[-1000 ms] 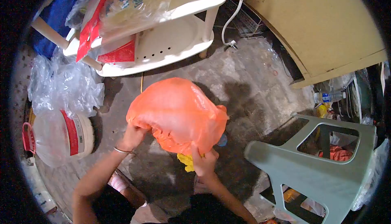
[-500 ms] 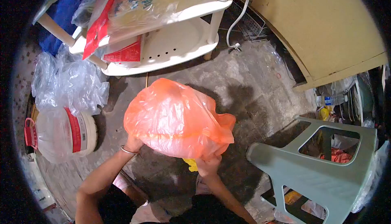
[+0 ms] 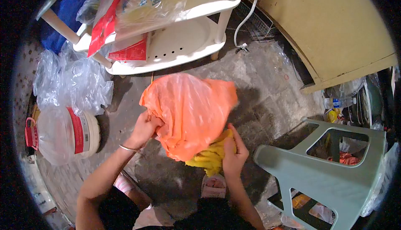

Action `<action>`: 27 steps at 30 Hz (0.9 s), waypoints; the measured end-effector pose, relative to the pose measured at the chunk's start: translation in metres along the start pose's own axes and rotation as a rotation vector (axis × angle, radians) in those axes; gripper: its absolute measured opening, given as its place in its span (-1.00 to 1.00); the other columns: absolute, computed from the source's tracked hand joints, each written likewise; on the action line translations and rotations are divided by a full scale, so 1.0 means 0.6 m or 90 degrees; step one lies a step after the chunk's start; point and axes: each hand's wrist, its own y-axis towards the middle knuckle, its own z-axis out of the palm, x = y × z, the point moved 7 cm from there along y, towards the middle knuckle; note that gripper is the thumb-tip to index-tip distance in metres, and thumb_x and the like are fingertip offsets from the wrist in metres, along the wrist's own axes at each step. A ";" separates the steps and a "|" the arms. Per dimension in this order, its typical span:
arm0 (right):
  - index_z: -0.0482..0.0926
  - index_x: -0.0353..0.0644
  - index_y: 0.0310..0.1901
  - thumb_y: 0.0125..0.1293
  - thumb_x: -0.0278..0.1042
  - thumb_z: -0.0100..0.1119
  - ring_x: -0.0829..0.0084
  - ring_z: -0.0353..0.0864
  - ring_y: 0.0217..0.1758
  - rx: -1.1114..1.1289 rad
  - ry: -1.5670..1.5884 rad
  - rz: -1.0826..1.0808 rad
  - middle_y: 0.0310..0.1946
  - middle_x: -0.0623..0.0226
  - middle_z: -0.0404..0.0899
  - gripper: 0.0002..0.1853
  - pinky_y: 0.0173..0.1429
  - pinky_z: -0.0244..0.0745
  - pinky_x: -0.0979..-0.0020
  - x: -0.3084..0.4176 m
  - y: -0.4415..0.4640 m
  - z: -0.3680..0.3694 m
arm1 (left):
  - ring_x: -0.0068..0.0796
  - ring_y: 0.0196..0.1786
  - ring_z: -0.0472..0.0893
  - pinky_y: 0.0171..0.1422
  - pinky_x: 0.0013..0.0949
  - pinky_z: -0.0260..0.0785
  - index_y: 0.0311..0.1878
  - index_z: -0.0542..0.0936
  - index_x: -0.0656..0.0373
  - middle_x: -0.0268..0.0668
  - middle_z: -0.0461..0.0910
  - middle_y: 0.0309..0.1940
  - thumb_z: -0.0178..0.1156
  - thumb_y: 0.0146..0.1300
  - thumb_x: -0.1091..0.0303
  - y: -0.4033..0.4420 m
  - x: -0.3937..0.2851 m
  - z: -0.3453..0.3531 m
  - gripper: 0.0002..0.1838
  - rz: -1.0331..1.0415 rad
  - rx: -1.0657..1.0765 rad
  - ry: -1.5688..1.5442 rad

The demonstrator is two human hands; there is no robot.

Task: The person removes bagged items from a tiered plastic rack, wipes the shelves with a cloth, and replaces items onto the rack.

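A thin orange plastic bag [image 3: 188, 109] hangs puffed out in front of me, above the floor. My left hand [image 3: 147, 129], with a bracelet at the wrist, is closed on the bag's left edge. In my right hand [image 3: 234, 154] is a yellow cloth [image 3: 209, 157], bunched against the bag's lower right side. The right thumb and fingers are bent around the cloth's right end. Part of the cloth is hidden behind the bag, and I cannot tell whether anything is inside the bag.
A white tiered shelf [image 3: 192, 42] holding plastic packaging stands ahead. To the left are clear plastic bags [image 3: 73, 81] and a large jug with a red cap [image 3: 62, 136]. A grey-green stool [image 3: 326, 175] lies at right, below a yellowish cabinet [image 3: 334, 25]. A white plug cable [image 3: 246, 21] hangs ahead.
The orange bag has been turned and is less rounded. My left hand has moved up along its edge. My right hand has shifted right and up, and more of the yellow cloth shows.
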 end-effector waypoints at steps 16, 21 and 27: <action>0.39 -0.42 0.00 0.26 -0.41 -0.03 0.53 0.53 -0.31 0.093 0.093 0.207 -0.35 0.20 0.58 -0.68 -0.16 0.44 0.52 -0.044 -0.016 -0.025 | -0.27 -0.09 0.56 -0.09 -0.17 0.50 0.00 0.38 0.30 -0.11 0.48 -0.07 -0.10 0.30 0.19 -0.014 0.107 0.004 -0.63 -0.420 0.138 -0.586; 0.41 -0.42 -0.03 0.25 -0.44 -0.03 0.55 0.53 -0.31 0.113 0.065 0.216 -0.35 0.23 0.59 -0.70 -0.16 0.44 0.54 -0.051 -0.020 -0.024 | -0.29 -0.10 0.56 -0.06 -0.20 0.49 -0.01 0.38 0.29 -0.13 0.48 -0.08 -0.11 0.30 0.20 -0.015 0.092 0.021 -0.64 -0.411 0.131 -0.541; 0.41 -0.39 -0.01 0.19 -0.47 0.05 0.54 0.53 -0.29 0.199 -0.008 0.147 -0.33 0.24 0.59 -0.67 -0.14 0.44 0.53 -0.043 -0.029 0.004 | -0.27 -0.09 0.56 -0.12 -0.30 0.52 0.13 0.23 0.27 -0.19 0.49 -0.06 0.09 0.17 0.14 0.016 0.114 0.005 -0.45 -0.303 0.170 -0.285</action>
